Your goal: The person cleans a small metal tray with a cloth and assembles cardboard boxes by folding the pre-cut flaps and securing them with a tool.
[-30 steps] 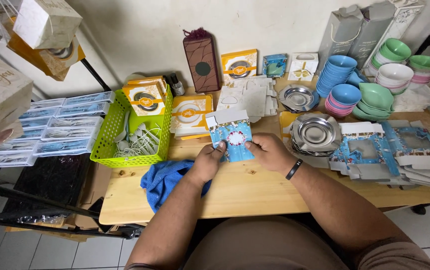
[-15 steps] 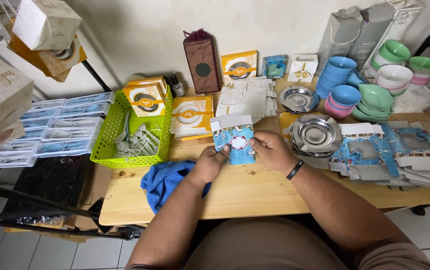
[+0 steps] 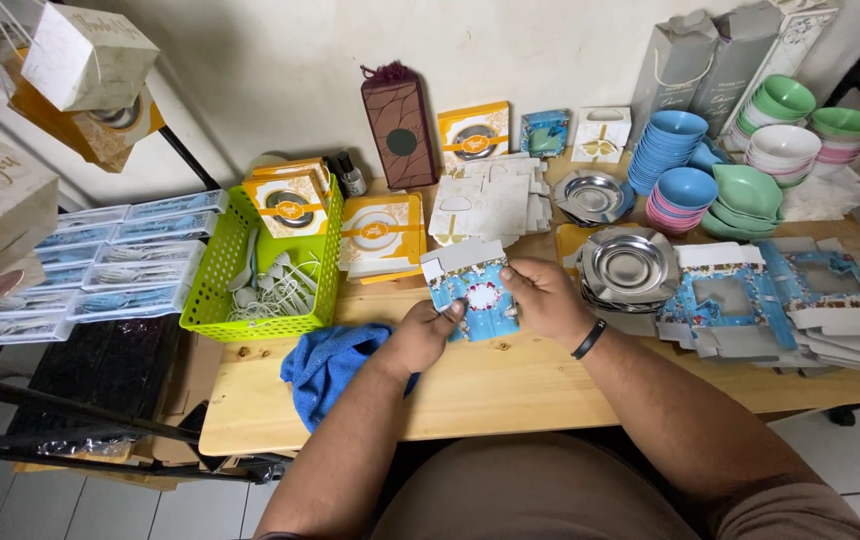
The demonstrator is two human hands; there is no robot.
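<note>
I hold a flat blue floral cardboard box above the middle of the pale wooden counter. My left hand pinches its lower left edge, fingers closed on the card; my right hand grips its right side, fingers curled over it. A blue cloth lies just left of my left wrist, near the counter's front edge. Stacked steel dishes sit just right of my right hand. Bare wood lies open below the box.
</note>
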